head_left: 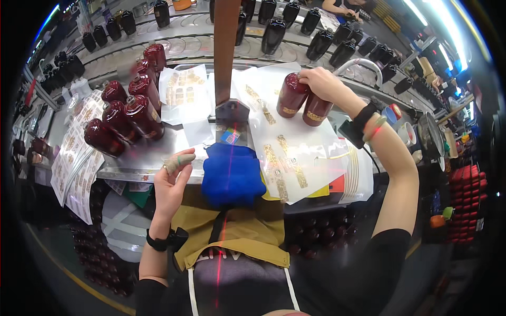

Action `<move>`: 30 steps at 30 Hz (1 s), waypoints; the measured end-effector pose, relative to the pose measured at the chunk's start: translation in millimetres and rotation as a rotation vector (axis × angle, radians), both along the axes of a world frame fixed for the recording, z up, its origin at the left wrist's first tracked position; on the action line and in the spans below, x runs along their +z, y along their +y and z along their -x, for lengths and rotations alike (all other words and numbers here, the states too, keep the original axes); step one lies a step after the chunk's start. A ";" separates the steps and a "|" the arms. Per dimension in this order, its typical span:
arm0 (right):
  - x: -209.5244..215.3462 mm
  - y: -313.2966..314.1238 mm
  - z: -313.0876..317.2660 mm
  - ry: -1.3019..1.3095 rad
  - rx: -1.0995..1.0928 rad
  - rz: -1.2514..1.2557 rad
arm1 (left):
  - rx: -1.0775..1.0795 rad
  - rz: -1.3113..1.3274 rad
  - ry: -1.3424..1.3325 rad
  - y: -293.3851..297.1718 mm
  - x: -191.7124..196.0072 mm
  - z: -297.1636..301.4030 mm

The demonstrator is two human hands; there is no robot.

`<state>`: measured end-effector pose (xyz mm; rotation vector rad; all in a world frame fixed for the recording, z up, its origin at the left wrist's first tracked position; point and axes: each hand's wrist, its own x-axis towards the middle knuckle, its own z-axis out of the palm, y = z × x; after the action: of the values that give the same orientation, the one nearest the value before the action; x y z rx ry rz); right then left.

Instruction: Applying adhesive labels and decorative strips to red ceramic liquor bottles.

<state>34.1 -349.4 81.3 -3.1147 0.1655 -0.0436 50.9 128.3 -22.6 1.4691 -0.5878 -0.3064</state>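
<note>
My right hand (324,84) is closed at the tops of two glossy dark red bottles standing close together. Its fingertips touch the neck of the left bottle (291,97); the top of the right bottle (317,109) is hidden beneath the hand. Gold decoration shows low on both. My left hand (173,181) hovers near the bench's front edge, empty, thumb apart from bent fingers with tan coverings on them. A folded blue cloth (232,176) lies to its right. Gold decals (282,163) are spread on white sheets (321,152) in front of the bottles.
Several dark red bottles (142,118) cluster at the left, beside printed decal sheets (79,152). A brown upright post (225,52) rises mid-bench. Black bottles (274,36) stand along the conveyor (195,47) behind. Small bowls (406,134) sit at the right; a co-worker's hand (348,11) shows far back.
</note>
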 end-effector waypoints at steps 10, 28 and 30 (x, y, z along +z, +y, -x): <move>73.6 57.6 58.7 -0.050 -0.050 -0.267 | -0.062 -0.166 -0.367 -27.0 1.1 5.7; 63.0 219.4 9.0 0.318 0.226 -0.860 | -0.289 -0.314 -0.106 -76.4 19.4 17.5; 55.6 204.2 10.1 0.227 0.216 -0.838 | -0.217 -0.200 -0.220 -84.8 14.7 16.0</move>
<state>24.0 -145.3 136.9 -2.2729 -0.1253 0.3013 34.9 43.4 -7.9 1.6464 -0.9191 -0.3837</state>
